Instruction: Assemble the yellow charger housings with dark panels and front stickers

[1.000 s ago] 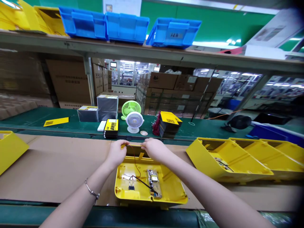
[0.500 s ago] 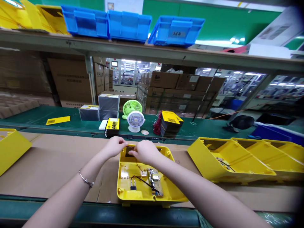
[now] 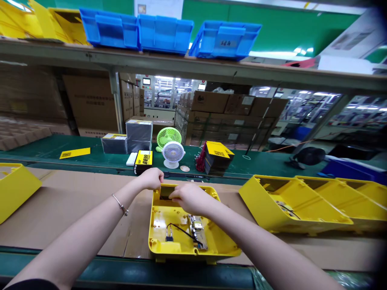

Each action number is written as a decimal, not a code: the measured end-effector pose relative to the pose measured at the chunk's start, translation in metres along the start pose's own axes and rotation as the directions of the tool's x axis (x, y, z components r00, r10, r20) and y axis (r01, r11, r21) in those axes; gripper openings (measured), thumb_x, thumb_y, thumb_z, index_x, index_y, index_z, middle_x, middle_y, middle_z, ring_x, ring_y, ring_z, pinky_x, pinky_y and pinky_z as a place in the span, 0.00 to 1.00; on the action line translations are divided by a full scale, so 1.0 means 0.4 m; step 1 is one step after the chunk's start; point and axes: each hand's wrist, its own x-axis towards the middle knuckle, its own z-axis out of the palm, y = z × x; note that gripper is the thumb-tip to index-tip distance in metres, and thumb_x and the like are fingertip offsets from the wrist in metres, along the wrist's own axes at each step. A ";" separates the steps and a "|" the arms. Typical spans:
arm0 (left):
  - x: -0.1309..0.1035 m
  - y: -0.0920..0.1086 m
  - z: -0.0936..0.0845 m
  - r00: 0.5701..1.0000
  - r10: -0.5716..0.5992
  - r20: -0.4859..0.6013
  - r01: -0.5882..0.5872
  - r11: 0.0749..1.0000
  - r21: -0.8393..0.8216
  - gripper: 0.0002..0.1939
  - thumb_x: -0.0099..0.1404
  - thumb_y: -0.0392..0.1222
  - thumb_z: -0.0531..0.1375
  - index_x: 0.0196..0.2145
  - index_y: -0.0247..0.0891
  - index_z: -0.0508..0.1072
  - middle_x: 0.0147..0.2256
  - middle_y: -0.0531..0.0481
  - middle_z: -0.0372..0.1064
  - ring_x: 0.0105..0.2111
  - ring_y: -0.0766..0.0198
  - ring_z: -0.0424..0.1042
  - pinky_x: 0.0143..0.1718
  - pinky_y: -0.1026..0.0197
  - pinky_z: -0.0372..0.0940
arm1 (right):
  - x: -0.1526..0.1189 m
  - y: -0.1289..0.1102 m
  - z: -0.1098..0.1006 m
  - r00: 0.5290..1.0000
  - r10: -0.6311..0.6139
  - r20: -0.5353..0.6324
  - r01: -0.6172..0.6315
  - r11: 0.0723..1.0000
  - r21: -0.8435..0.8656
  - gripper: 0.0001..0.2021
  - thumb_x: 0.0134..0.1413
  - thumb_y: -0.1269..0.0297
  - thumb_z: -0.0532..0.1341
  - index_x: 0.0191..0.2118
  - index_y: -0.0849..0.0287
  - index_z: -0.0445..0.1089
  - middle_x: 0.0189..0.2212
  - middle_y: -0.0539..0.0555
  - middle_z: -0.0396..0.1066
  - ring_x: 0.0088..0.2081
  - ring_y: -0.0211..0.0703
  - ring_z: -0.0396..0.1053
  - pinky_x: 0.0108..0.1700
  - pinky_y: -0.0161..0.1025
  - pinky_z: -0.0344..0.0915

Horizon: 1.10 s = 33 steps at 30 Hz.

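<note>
An open yellow plastic housing lies on the cardboard-covered belt in front of me. Inside it sit a small circuit board and black wires. My left hand grips the housing's far left corner, fingers curled over the rim. My right hand presses down on the far inner edge, next to a rectangular opening. Whether its fingers pinch anything small cannot be seen.
More yellow housings lie in a row to the right, and another one at the left edge. Behind the belt, on green matting, stand two small fans, a yellow-black pack, stacked labels and grey boxes. Blue bins sit on the overhead shelf.
The red wire that both hands held stretched over the far rim is no longer visible. My left hand moved onto the housing's far corner; my right hand came down onto the inner edge.
</note>
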 end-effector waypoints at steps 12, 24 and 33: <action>-0.130 0.081 -0.040 0.960 0.152 -0.234 -0.158 0.987 -0.004 0.10 0.42 0.27 0.51 0.20 0.39 0.66 0.23 0.53 0.67 0.25 0.63 0.66 0.22 0.64 0.57 | -0.172 0.114 -0.028 0.856 0.283 -0.432 -0.357 0.929 -0.098 0.11 0.57 0.67 0.51 0.35 0.59 0.70 0.31 0.54 0.69 0.38 0.43 0.63 0.40 0.37 0.60; -0.278 0.026 -0.046 0.960 0.241 0.145 -0.239 0.970 -0.033 0.33 0.53 0.45 0.59 0.57 0.49 0.56 0.63 0.51 0.41 0.63 0.52 0.36 0.61 0.46 0.37 | -0.230 0.050 -0.011 0.919 0.086 -0.384 -0.011 0.981 0.192 0.07 0.52 0.60 0.59 0.30 0.57 0.70 0.26 0.53 0.66 0.34 0.43 0.62 0.36 0.40 0.61; -0.106 0.027 0.013 0.971 0.030 -0.237 -0.056 0.993 -0.104 0.33 0.47 0.57 0.62 0.49 0.40 0.64 0.52 0.42 0.61 0.52 0.50 0.60 0.53 0.50 0.55 | -0.096 0.147 0.026 0.817 0.577 0.011 -0.414 0.573 0.707 0.42 0.33 0.48 0.67 0.57 0.53 0.55 0.57 0.58 0.54 0.55 0.53 0.57 0.55 0.49 0.56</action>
